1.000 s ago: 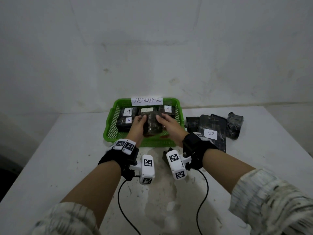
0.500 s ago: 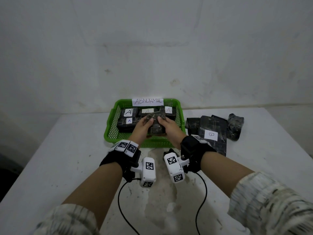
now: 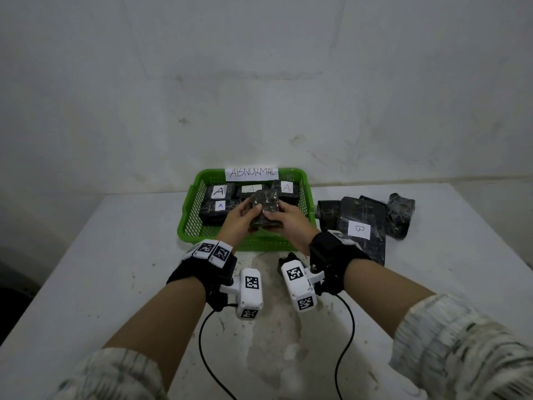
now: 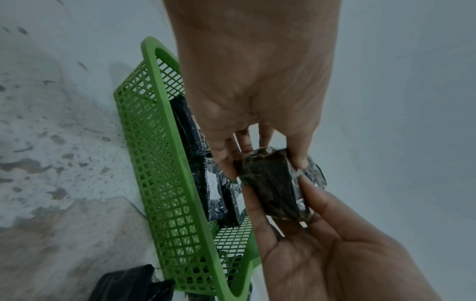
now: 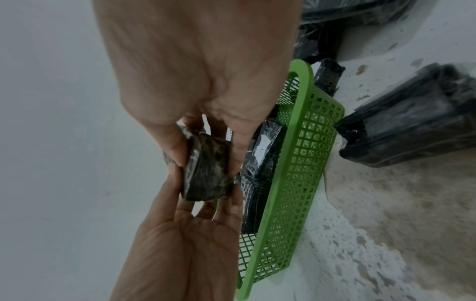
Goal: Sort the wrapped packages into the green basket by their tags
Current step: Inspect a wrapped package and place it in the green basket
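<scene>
Dark, glossy, film-wrapped package (image 3: 264,207)

Wall (image 3: 259,67): bare plaster, pale grey-white, with faint cracks, scuffs and a few dark specks; it fills the upper half of the head view.
Bench (image 3: 101,269): flat white top, set against the wall, its far edge meeting the wall in a straight line.
Bench surface: worn, with chipped paint, small dark flecks and a large pale brownish patch near the front middle.
Left of bench: a dark, shadowed gap below the edge; nothing in it can be made out.
Right of bench: more of the pale wall, lower down.
Light: dim, even and cool, with soft shadows.
</scene>
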Available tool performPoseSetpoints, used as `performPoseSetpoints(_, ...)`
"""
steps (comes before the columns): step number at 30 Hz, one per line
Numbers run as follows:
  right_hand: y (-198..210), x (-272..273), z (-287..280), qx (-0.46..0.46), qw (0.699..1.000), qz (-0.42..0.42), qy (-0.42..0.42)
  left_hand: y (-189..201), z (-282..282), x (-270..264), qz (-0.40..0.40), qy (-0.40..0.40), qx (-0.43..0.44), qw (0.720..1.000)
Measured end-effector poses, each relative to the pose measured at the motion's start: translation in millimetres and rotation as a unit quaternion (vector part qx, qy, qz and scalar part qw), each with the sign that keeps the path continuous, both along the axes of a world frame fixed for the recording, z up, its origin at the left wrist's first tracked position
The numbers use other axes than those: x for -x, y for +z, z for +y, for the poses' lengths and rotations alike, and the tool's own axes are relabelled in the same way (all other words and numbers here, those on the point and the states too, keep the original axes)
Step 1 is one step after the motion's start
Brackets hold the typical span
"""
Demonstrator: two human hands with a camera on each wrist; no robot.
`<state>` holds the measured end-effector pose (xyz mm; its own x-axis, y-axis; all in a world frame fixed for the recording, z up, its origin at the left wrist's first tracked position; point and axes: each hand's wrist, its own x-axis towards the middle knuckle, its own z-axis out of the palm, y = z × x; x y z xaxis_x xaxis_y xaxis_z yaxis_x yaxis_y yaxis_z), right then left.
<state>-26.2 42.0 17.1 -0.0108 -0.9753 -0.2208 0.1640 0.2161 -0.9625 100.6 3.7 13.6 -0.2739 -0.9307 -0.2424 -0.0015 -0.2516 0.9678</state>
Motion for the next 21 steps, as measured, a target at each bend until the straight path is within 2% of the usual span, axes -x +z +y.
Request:
performPoseSetpoints(6, 0.1, -2.6, 1.5, 0.041, 0.997, 0.057, 0.005, -1.3, 1.3, 2.4, -0.001, 0.018, -0.008, 1.000)
performPoseSetpoints(10, 0.1, -2.7, 1.3, 0.043, 0.998, 0.035, -0.034, -1.8, 0.7, 2.2, 0.024, 0.073, -0.001, 0.997)
performPoseSetpoints(16, -12.5, 2.2, -7.1, 0.044, 0.991, 0.067, -0.110, 3.8, 3.2, 1.6, 0.010, 0.037, 0.011, 0.999)
performPoseSetpoints(21, -9.1, 1.8, -7.8, 0.066, 0.987, 0.102, -0.103, 3.2, 9.4, 4.9, 0.045, 0.022, -0.012, 0.999)
